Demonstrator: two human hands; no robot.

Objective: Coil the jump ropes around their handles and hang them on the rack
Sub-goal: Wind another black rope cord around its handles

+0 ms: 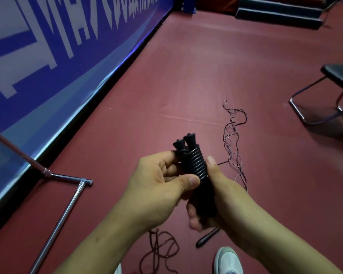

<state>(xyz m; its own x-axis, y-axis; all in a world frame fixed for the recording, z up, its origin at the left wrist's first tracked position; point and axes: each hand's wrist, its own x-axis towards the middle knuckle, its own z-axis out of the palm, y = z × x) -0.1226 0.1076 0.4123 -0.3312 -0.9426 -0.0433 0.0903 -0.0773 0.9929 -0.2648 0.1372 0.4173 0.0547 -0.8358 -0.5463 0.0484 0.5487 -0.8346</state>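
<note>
Left hand (158,182) is closed on the upper part of the two black handles (189,141), its thumb pressed across the coil and its fingers curled behind. The right hand (222,196) is wrapped around the lower part, with its thumb lying straight up along the side of the coil. The task's thing is therefore in the air between both hands: the handles stand side by side, almost upright, and the black rope (196,165) goes around them in tight turns that touch each other. I judge that the winding of this rope is almost finished and the step now is to secure its end. Where the free end is I cannot tell, because the fingers hide it. To do this well, the left thumb should press on the last turn while the right hand tucks the end under, otherwise the stiff turns may spring open. The two handles should also not slide against each other. Beyond the right hand a thin rope (231,153) lies on the red floor (186,76), under the right wrist lies a loose handle (205,239), and under the left wrist a dark red rope (154,234). To the left of the left hand stands a metal frame (67,177), perhaps the foot of the rack.
</note>
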